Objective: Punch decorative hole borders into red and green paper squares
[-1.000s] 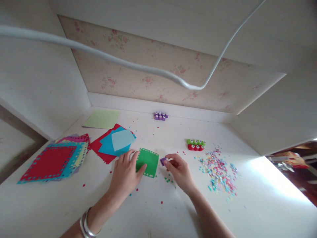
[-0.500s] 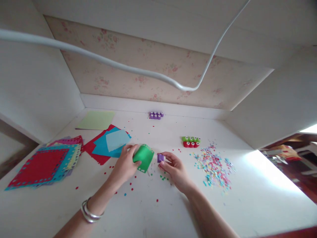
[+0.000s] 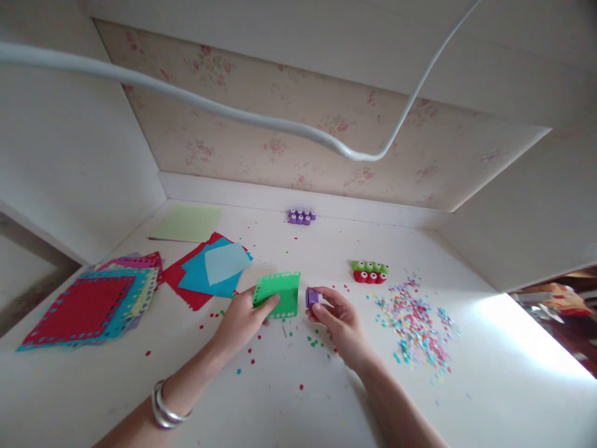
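My left hand [image 3: 245,316] grips a green sheet of paper [image 3: 285,291] at its left side, thumb on top. Small punched holes line the sheet's top, left and bottom edges; the right edge looks plain. Between the thumb and fingers of my right hand [image 3: 342,320] is a small purple craft punch [image 3: 313,298], just right of the sheet and apart from it. Beneath and between the hands, small green cut-outs [image 3: 313,341] lie on the white table [image 3: 261,398].
Purple punches [image 3: 301,216] stand at the back, green and red punches [image 3: 370,272] to the right. Confetti [image 3: 417,317] is heaped at right. Punched sheets [image 3: 81,311] lie at far left, beside blue and red paper [image 3: 212,274] and pale green paper [image 3: 189,223]. A white cable [image 3: 261,124] crosses above.
The green sheet, curled and tilted before, is now turned flatter, with its plain edge towards the punch. My right hand still holds the punch. The view has shifted slightly.
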Tool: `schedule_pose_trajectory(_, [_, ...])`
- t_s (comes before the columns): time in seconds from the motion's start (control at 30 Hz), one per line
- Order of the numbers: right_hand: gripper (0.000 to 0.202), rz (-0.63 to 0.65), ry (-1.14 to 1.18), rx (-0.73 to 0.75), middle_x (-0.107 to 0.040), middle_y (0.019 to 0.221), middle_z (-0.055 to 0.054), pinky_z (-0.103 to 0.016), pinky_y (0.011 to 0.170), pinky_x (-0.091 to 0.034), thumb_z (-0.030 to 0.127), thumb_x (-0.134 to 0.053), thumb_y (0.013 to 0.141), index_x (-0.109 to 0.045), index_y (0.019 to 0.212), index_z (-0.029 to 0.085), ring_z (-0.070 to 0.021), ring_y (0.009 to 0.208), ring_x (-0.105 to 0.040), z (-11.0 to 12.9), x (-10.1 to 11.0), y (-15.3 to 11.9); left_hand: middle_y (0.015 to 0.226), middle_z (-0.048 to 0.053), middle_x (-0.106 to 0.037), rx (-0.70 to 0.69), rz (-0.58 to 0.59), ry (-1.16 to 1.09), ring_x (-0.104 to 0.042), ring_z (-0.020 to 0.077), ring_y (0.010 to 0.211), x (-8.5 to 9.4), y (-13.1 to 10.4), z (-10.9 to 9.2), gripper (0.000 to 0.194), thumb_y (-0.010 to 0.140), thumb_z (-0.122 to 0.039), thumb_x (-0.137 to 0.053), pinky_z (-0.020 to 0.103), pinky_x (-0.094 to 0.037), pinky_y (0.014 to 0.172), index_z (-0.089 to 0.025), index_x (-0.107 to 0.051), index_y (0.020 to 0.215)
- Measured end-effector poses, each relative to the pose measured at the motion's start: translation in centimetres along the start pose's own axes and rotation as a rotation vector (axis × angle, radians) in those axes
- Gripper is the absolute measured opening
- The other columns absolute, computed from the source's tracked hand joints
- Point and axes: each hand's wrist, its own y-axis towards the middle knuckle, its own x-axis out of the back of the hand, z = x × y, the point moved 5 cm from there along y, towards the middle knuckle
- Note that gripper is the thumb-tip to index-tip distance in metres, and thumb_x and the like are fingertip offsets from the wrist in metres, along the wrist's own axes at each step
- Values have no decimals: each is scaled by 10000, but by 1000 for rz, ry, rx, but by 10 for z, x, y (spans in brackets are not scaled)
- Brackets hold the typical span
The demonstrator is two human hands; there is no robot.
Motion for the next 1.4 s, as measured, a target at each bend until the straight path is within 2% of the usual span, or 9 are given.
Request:
schedule_pose_trajectory(0.07, [363,-4,-63,18,-733,862,-27,-313,731,-553,403,-788,782,-677,1092,252,-169,751,-682,-1,1,0,908,67,-745,87,-25,-134,-693,197,658,1,-2,1,390,834,-504,-609,248,-508,465,-185,-670,1049])
schedule_pose_trajectory(0.13, [374,6,-112,22,-739,856,-32,-335,746,-561,415,-771,796,-665,1119,258,-190,786,-695,-4,1,0,959,79,-740,134,-37,-237,-700,197,659,0,-3,1,438,811,-494,-649,238,-502,429,-178,-641,1115])
schedule_pose_trajectory(0.3, [350,78,-147,45,-739,942,-22,-340,789,-563,392,-731,839,-640,1164,300,-189,862,-694,-9,-4,0,1000,76,-740,121,2,-301,-708,211,824,-3,-4,0,441,761,-462,-726,259,-588,564,-184,-657,1096])
schedule_pose_trajectory(0.43, [337,98,-165,93,-725,1007,-31,-332,769,-559,383,-723,847,-640,1161,295,-176,839,-678,-10,-3,1,993,75,-741,88,17,-257,-708,215,819,-3,-4,0,430,772,-464,-712,286,-606,594,-181,-657,1092])
schedule_pose_trajectory(0.53, [323,109,-187,114,-722,984,-28,-320,757,-552,378,-704,864,-633,1170,303,-163,810,-667,-11,-2,2,955,64,-742,65,-5,-195,-705,210,770,-1,-3,0,411,780,-468,-696,297,-609,592,-181,-658,1072])
schedule_pose_trajectory(0.7, [284,120,-284,199,-654,1193,-37,-297,732,-539,349,-683,884,-644,1164,331,-155,842,-647,-10,-2,1,856,42,-738,20,9,-104,-698,196,719,1,-4,-3,343,795,-457,-666,273,-586,586,-181,-666,998])
schedule_pose_trajectory(0.9, [263,124,-404,262,-642,1183,-46,-301,705,-529,326,-641,913,-638,1176,326,-156,818,-630,-5,-4,0,805,20,-730,10,16,-14,-687,178,640,2,-4,-4,292,817,-449,-633,260,-546,556,-189,-650,948])
schedule_pose_trajectory(1.07, [230,125,-585,371,-642,1161,-61,-308,745,-527,289,-619,927,-662,1153,298,-183,926,-627,8,-8,-5,711,-6,-712,-38,-10,134,-680,173,588,6,-2,-4,240,828,-431,-617,264,-509,575,-195,-625,865])
schedule_pose_trajectory(1.4, [233,182,-682,397,-650,1156,-71,-308,694,-555,266,-613,924,-662,1152,279,-179,858,-648,9,-12,-8,717,-7,-719,-5,22,53,-686,168,580,4,-2,0,254,825,-430,-630,249,-514,531,-192,-628,913])
